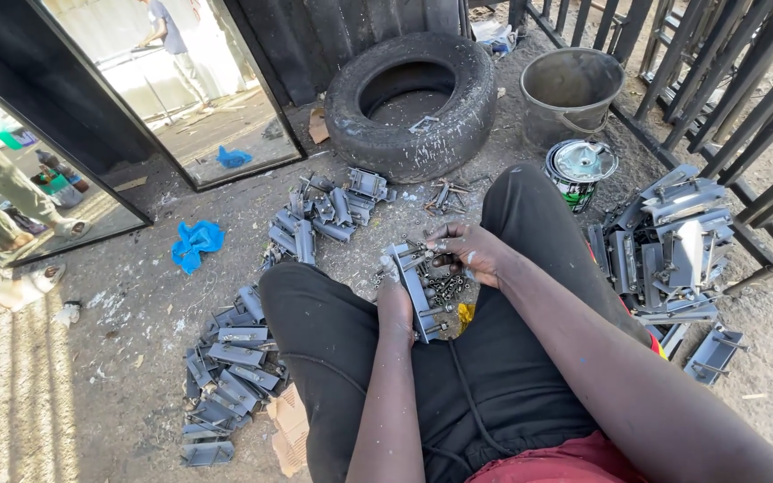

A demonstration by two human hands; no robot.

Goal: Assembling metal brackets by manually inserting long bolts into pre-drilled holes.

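Your left hand (394, 304) held a grey metal bracket (413, 286) upright between your knees, fingers clasped around it; your right hand (467, 252) pinched its top bolt. Bracket piles (230, 358) lay on both sides, their finished share unclear.

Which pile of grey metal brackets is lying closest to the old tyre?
The pile of grey brackets just beyond the left knee, right beside the tyre; the other two piles lie further away.

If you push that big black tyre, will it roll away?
Probably not: the tyre lies flat on the dirt, so a push would likely just drag it. It looks thick and bulky, so probably heavy to lift. Stood upright, its round shape could roll.
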